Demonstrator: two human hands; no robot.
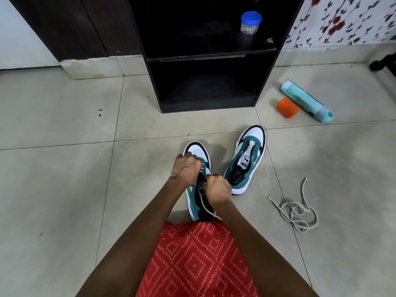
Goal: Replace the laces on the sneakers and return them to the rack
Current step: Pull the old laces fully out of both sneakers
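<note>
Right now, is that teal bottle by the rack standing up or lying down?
Lying down. The teal bottle rests on its side on the floor tiles, beside an orange cap.

The floor tiles [64, 189] are smooth pale ceramic with a dull sheen, smudged in places; the rack [192, 56] at 12 o'clock is dark satin wood laminate; on its shelf the jar [249, 23] is clear plastic under a glossy blue plastic lid; at 2 o'clock the orange cap [287, 107] is glossy plastic and the teal bottle [304, 99] smooth, with a printed label; the left sneaker [198, 152] and right sneaker [254, 133] pair matt teal panels, possibly suede, with smooth white toe caps; the white lace [206, 207] is flat woven cloth; the loose lace [300, 213] at 4 o'clock is round woven cord with hard tips; the red garment [192, 264] at 6 o'clock is matt printed cloth.
</note>
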